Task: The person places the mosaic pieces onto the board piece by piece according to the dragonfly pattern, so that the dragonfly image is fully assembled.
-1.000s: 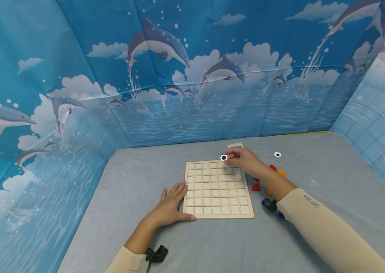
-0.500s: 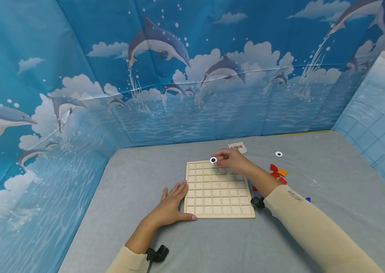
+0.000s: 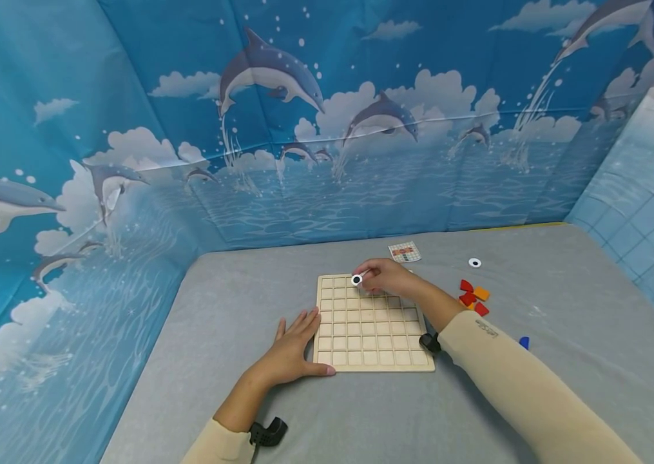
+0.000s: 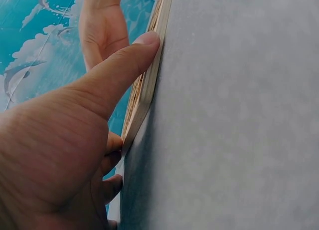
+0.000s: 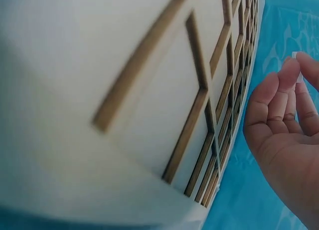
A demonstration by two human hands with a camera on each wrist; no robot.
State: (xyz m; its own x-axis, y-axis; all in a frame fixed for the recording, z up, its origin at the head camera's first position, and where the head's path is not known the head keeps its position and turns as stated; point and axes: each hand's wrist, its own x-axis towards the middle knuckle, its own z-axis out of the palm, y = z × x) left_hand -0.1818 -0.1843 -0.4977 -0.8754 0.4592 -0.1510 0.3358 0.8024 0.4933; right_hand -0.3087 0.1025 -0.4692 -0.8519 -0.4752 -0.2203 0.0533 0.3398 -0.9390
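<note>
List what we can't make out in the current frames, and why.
- Head: print on the card, too small to read.
- Head: blue piece, partly behind the right sleeve.
- Head: some cells of the grid board, covered by the right hand.
- Right wrist: held white disc, mostly behind fingers.

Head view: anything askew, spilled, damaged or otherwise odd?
No spill or damage visible. The grid board lies flat, the left hand at its edge. Mildly odd: the printed card sits at a slant to the board, and the blue piece lies apart from the red and orange pieces. Neither looks like a fault.
</note>
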